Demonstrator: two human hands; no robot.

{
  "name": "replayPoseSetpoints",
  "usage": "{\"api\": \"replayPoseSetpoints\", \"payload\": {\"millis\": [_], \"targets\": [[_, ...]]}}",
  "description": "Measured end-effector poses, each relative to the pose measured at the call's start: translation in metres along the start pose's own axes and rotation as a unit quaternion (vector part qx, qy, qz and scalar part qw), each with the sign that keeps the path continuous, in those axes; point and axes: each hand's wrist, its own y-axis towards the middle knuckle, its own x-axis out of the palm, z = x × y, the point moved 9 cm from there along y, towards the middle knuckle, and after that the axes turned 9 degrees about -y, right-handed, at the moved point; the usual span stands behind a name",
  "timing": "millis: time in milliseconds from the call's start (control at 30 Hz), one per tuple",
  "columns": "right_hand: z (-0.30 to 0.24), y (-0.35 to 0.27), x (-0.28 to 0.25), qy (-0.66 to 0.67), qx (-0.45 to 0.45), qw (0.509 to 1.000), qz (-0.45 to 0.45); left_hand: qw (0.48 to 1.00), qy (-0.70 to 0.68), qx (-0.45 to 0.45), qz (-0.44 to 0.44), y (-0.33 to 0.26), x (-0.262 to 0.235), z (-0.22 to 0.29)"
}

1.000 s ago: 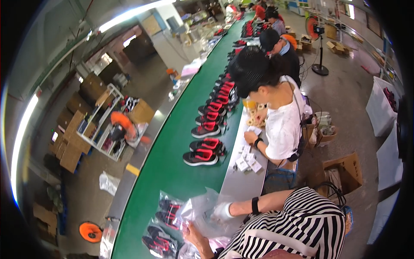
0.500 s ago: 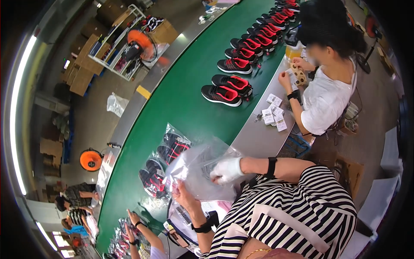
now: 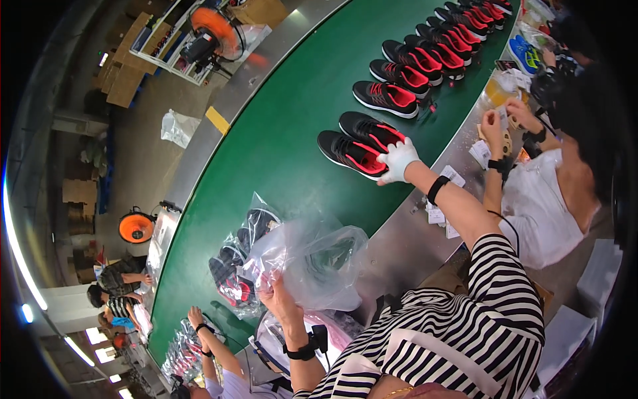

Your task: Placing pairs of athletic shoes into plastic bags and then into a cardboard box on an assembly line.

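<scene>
My left hand (image 3: 279, 300) is closed on a clear plastic bag (image 3: 316, 259), which billows out to its right over the near edge of the belt. My right hand (image 3: 400, 161), in a white glove, reaches forward with its fingers at the heels of a pair of black sneakers with red linings (image 3: 352, 151). The pair lies side by side on the green belt, toes to the left. Beyond the bag, sneakers in clear bags (image 3: 232, 266) lie on the belt, partly covered by it.
A row of more black-and-red sneakers (image 3: 425, 56) runs up the green conveyor belt (image 3: 266, 146). At right, a co-worker (image 3: 541, 199) handles small paper pieces beside the metal ledge. Another worker's hands (image 3: 206, 332) are by bagged shoes at lower left. Orange fans stand across the belt.
My right hand has left the plastic bag and reached forward and right to the nearest unbagged sneakers. My left hand still holds the bag. The view has shifted somewhat.
</scene>
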Motion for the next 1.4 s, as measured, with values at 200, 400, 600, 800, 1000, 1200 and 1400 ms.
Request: {"api": "replayPoseSetpoints", "payload": {"millis": [200,400,600,800,1000,1200,1400], "targets": [[-0.003,0.022,0.040,-0.031,-0.094,0.995,-0.024,0.997,0.021,-0.028,0.073,0.006,0.016,-0.008],[-0.005,0.005,-0.039,0.224,-0.048,0.972,0.043,0.997,0.046,-0.054,0.042,0.037,-0.013,-0.028],[0.013,-0.076,-0.046,0.768,0.037,0.635,0.075,0.998,0.019,-0.032,0.045,0.051,-0.001,-0.027],[-0.022,-0.154,-0.111,0.543,-0.121,0.813,0.169,0.998,-0.047,-0.034,-0.034,0.051,0.000,-0.013],[-0.114,-0.177,-0.100,0.436,-0.155,0.886,-0.043,0.983,0.040,0.156,-0.090,0.010,0.011,0.003],[-0.131,-0.175,-0.105,0.215,-0.079,0.958,-0.173,0.747,0.416,0.322,-0.406,-0.104,0.139,-0.012],[-0.209,-0.218,-0.180,-0.074,-0.347,0.929,0.106,0.862,0.268,0.308,-0.299,-0.008,0.149,0.090]]}}
